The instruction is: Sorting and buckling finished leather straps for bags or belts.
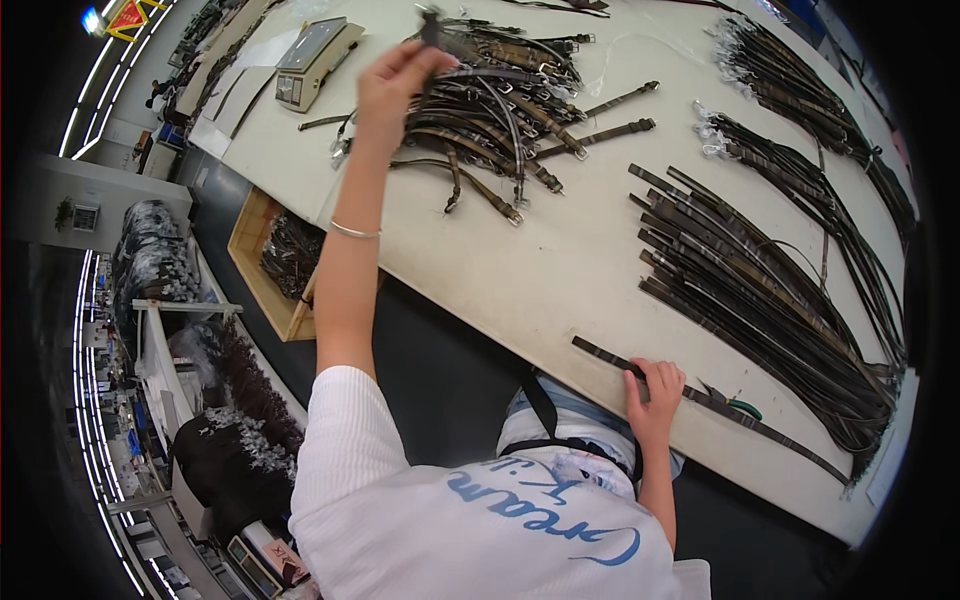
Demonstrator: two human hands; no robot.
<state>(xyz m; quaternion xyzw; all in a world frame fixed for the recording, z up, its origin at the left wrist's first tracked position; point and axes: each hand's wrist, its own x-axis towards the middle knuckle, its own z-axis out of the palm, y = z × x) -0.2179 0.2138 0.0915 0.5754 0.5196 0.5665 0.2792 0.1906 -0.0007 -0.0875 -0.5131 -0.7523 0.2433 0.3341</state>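
My left hand [395, 85] is raised over a heap of buckled belts [480, 130] at the far side of the table. Its fingers pinch a dark belt [431, 28], partly blurred, whose end sticks up above them. A bracelet circles that wrist. By the near table edge, my right hand [655, 393] has its fingers closed over a dark checked strap [600, 352] lying flat along the edge. A tool with a green handle [745, 408], partly covered, lies beside this strap, just right of the hand.
A row of loose straps [740, 270] covers the right of the table [540, 270]. Bundles with clear plastic-wrapped ends [780, 170] lie beyond. A weighing scale [318, 60] stands far left. Below the left edge sits a wooden box [243, 245] of dark pieces, near loaded racks [190, 305].
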